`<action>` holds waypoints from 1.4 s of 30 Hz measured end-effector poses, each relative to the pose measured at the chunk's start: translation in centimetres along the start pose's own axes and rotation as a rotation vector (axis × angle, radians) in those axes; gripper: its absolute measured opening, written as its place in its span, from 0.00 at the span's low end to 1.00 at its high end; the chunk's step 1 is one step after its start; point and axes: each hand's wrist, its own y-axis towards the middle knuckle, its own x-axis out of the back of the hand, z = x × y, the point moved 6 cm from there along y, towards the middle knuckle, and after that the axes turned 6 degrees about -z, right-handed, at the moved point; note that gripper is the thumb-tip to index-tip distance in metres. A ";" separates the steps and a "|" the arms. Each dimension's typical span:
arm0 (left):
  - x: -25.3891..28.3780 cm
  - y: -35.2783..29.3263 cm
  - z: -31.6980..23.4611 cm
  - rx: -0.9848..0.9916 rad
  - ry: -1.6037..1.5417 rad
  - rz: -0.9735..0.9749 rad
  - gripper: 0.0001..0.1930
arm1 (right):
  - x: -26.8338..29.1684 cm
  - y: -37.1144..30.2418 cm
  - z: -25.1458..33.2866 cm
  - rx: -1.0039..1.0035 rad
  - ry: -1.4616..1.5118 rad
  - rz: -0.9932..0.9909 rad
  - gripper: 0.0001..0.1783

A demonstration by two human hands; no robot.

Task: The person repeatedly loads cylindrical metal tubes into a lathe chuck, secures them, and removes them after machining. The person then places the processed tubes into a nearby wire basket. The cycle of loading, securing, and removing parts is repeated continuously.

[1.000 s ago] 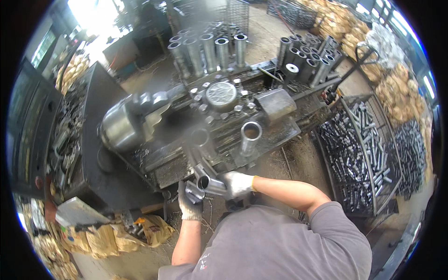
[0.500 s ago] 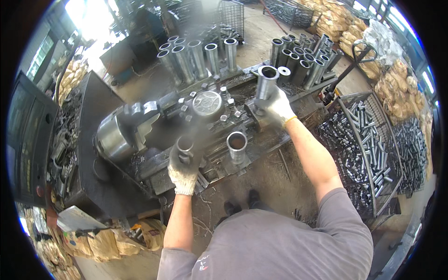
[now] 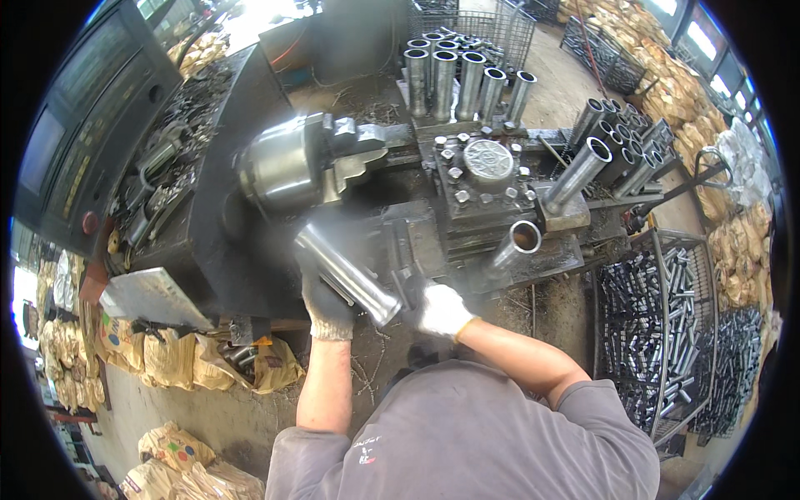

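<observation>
By the lathe (image 3: 477,212), a tube (image 3: 346,273) slants against the left fingers (image 3: 312,285).

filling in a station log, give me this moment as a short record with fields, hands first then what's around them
left hand: gloved, gripping a metal tube
tube position: slanting, lower end toward the right hand
right hand: gloved, near the tube's lower end; its grip is unclear
machine: chuck at left, bolted tool post at centre
standing stock: shiny tubes behind the tool post
right side: short metal pieces in a heap
</observation>
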 end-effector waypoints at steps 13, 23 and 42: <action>1.5 -0.5 2.2 -0.094 0.013 -0.196 0.41 | 5.5 5.6 6.8 -0.125 0.329 0.296 0.39; -0.1 8.2 9.5 0.368 0.555 0.015 0.43 | 22.2 8.1 16.8 0.696 -0.045 -0.144 0.39; 29.0 -17.0 -1.2 -0.309 0.185 -0.990 0.18 | 15.9 31.9 0.9 0.389 -0.716 0.336 0.37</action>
